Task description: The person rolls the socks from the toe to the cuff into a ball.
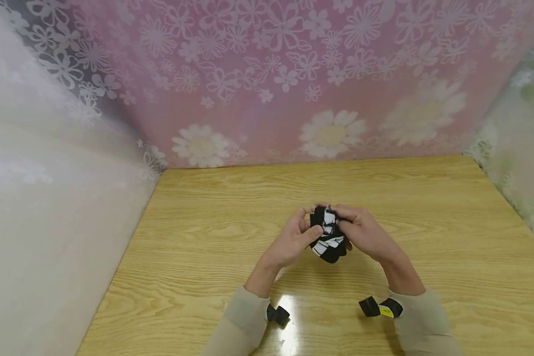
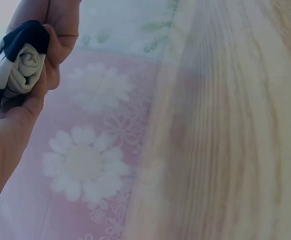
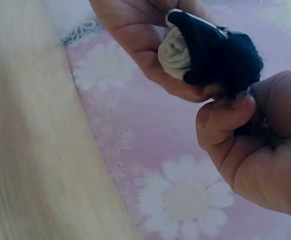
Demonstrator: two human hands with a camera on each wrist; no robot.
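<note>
Table (image 1: 204, 222) lies beneath. Left hand (image 1: 293, 236) grips the cloth (image 1: 329, 237), fingers curled; right hand (image 1: 366, 233) pinches its edge. Rolling appears mostly done; securing the edge probably remains.

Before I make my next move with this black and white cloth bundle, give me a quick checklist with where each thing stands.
1. Left hand gripping the cloth bundle: ok.
2. Right hand pinching its edge: ok.
3. Bundle held up off the table: ok.
4. Spiral end rolled up, as the left wrist view shows: ok.
5. Sleeves away from the bundle: ok.
6. Every layer inside lying flat: cannot tell, the folds hide it.
</note>
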